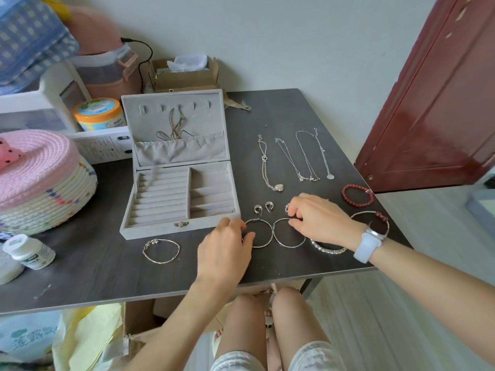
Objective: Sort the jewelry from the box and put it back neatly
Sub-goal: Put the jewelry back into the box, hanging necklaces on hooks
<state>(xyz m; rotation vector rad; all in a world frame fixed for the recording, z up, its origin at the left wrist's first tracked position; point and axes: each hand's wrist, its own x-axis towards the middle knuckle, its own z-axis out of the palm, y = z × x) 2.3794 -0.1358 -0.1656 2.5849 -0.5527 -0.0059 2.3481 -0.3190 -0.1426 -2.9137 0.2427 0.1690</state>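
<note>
Head view: the left hand (223, 250) rests on the dark table (107, 274) with curled fingers pinching the near-left rim of one large silver hoop (258, 233). The right hand (318, 219) lies just beside it, fingertips nipping the top of the second hoop (288, 232); the two hoops touch at their inner edges. The open grey jewelry box (176, 180) sits just beyond the left hand, its tray looking bare. Two small ridged earrings (263, 208) lie between the hands and the necklaces (294, 159), which stretch away beyond the right hand.

Risks, as I judge them: lifting either hoop could drag its twin, since they touch, and the thin wire may bend under a hard pinch. The right wrist lies across a sparkly bangle (328, 248) and near a thin bangle with red beads (371, 222), close to the table's edge; a careless sweep could knock them off.

Hard to make out: a small shiny piece is mostly hidden behind the right fingers, and I cannot tell what it is. The bangle is partly covered by the wrist. The cords in the lid pocket are indistinct.
</note>
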